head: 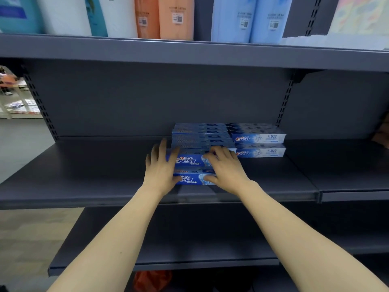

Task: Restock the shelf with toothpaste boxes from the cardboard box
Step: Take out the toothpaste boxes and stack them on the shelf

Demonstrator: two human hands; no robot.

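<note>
Two blue toothpaste boxes (190, 161) stand stacked near the front of the dark grey middle shelf (84, 175). My left hand (161, 167) lies against their left end with straight fingers. Over their right part rests my right hand (226, 165), fingers spread on the top box and thumb at the lower box. Behind them several more blue boxes (200, 133) are stacked. A lighter stack of two toothpaste boxes (259, 140) stands to the right. The cardboard box is not in view.
The upper shelf (189, 51) holds tall packs in white, orange (166, 17) and light blue. A lower shelf (168, 256) juts out below my arms, with something orange (151, 281) under it. To the left is open shop floor (19, 140).
</note>
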